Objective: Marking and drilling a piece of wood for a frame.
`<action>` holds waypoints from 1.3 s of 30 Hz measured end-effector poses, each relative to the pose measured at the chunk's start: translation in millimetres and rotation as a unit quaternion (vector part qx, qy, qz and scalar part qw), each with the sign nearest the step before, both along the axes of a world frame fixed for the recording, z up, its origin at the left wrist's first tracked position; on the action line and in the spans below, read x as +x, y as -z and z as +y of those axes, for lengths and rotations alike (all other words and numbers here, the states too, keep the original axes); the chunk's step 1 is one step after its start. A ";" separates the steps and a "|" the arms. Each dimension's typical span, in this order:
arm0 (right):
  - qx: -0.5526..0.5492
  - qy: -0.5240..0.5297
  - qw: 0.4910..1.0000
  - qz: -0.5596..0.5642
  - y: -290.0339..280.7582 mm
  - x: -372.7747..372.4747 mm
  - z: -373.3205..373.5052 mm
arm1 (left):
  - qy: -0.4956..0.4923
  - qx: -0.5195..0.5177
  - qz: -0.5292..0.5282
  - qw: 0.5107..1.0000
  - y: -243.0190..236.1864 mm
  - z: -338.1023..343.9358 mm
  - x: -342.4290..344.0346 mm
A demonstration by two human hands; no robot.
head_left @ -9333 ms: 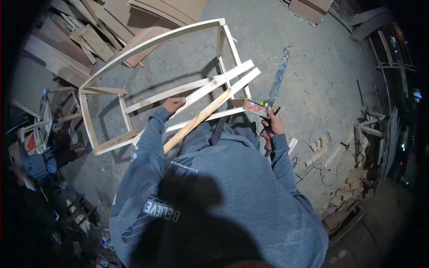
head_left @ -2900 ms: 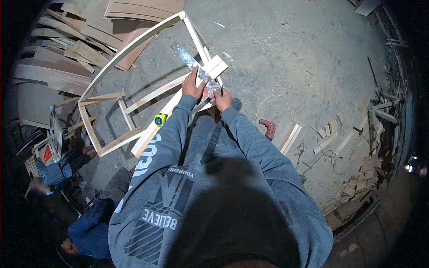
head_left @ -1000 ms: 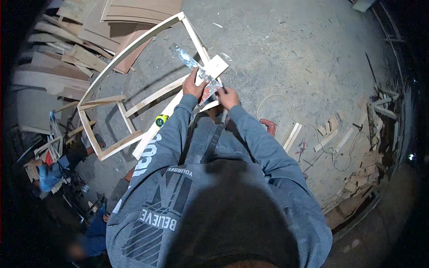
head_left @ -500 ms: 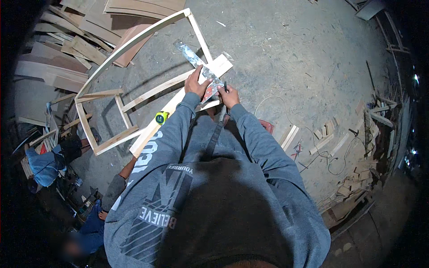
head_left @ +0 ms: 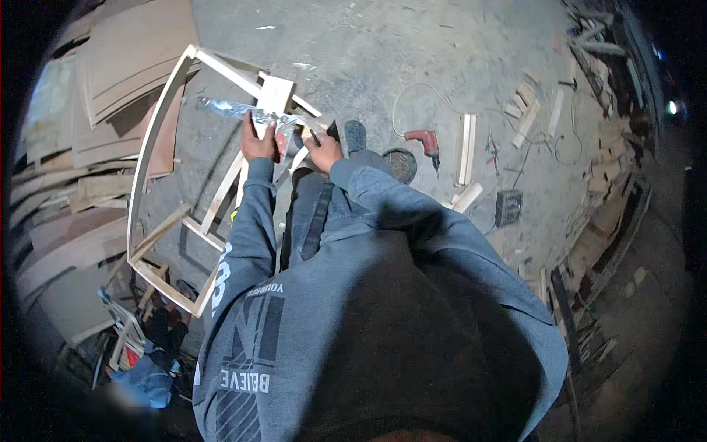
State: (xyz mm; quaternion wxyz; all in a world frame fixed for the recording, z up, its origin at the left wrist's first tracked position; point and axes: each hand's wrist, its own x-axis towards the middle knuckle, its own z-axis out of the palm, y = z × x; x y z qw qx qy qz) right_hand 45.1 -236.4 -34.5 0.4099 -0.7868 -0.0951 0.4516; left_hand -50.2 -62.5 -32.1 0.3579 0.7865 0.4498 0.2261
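Note:
My left hand (head_left: 258, 141) grips a metal square, its long speckled blade (head_left: 224, 107) lying across a pale board (head_left: 277, 91) and its short red-marked handle (head_left: 282, 146) pointing toward my body. Just right of the handle, my right hand (head_left: 323, 153) is closed on a dark, slim pen or pencil (head_left: 314, 137). The board rests on a curved pale-wood frame (head_left: 143, 177) with several crosspieces. A yellow tape measure (head_left: 234, 215) is mostly hidden by my left sleeve.
A red drill (head_left: 423, 141), wood strips (head_left: 465, 147), a dark box (head_left: 508, 208) and offcuts (head_left: 523, 103) with cords lie on the right. Plywood sheets (head_left: 125, 51) are piled left. A co-worker in blue (head_left: 147, 377) is at lower left. My foot (head_left: 355, 134) is beside the frame.
The view has turned right, shifting the frame leftward and revealing more of the drill. My right hand has moved slightly away from the square, still holding the dark writing tool.

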 end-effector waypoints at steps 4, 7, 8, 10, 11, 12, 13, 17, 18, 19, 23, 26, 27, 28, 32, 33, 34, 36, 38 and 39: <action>-0.041 -0.022 0.999 0.021 4.8 -5.7 -28.0 | -0.008 -0.078 -0.049 0.996 3.7 1.4 2.2; 0.015 -0.035 0.998 -0.050 3.3 5.6 -33.2 | 0.012 -0.065 -0.050 0.997 6.3 2.4 4.5; 0.030 -0.045 0.991 -0.124 -0.2 13.6 -34.7 | 0.010 -0.061 -0.056 0.997 6.5 4.4 4.7; 0.053 -0.083 0.961 -0.257 -12.0 41.4 -38.0 | -0.007 -0.029 0.016 0.999 6.5 5.4 5.6; 0.063 -0.063 0.961 -0.263 -20.7 54.8 -35.0 | -0.003 -0.005 0.052 0.999 4.9 5.6 3.7; 0.061 -0.050 0.961 -0.266 -30.4 68.1 -30.3 | -0.012 -0.017 0.064 0.998 4.2 5.2 4.7; 0.085 -0.041 0.967 -0.238 -40.9 81.6 -26.9 | -0.008 -0.009 0.062 0.998 2.3 4.4 3.7; 0.221 -0.050 0.943 -0.245 -77.2 113.8 11.3 | -0.004 0.033 0.084 0.996 -7.4 0.3 5.6; 0.238 -0.076 0.933 -0.258 -83.0 114.2 21.9 | -0.008 0.029 0.083 0.996 -10.5 -0.8 6.7; 0.255 -0.101 0.923 -0.272 -87.5 113.6 32.3 | -0.015 0.003 0.077 0.997 -14.2 -1.8 7.5; 0.306 -0.196 0.874 -0.322 -91.3 105.0 71.1 | -0.030 -0.039 0.102 0.994 -28.7 -3.5 11.6; 0.299 -0.232 0.867 -0.326 -87.8 98.2 87.7 | -0.021 -0.035 0.104 0.994 -36.3 -3.6 13.0; 0.287 -0.243 0.866 -0.328 -86.6 96.9 91.4 | -0.021 -0.032 0.105 0.994 -37.7 -3.6 13.5; 0.275 -0.254 0.866 -0.331 -85.5 96.1 94.1 | -0.024 -0.036 0.111 0.993 -38.7 -3.7 13.9; 0.279 -0.286 0.858 -0.323 -83.1 97.8 103.3 | -0.023 -0.053 0.101 0.993 -40.8 -4.2 13.0; 0.282 -0.292 0.857 -0.317 -83.8 99.0 105.0 | -0.023 -0.044 0.095 0.994 -41.2 -4.2 13.2; 0.269 -0.301 0.863 -0.305 -85.0 100.0 106.2 | -0.023 -0.040 0.093 0.995 -41.7 -4.1 13.2; 0.267 -0.325 0.851 -0.313 -90.1 103.3 106.0 | -0.024 -0.039 0.099 0.994 -42.9 -4.7 13.3; 0.257 -0.345 0.845 -0.317 -97.8 109.0 101.4 | -0.025 -0.047 0.115 0.992 -43.9 -5.2 13.4; 0.256 -0.352 0.842 -0.320 -101.9 112.3 94.6 | -0.026 -0.043 0.116 0.992 -44.2 -5.4 13.6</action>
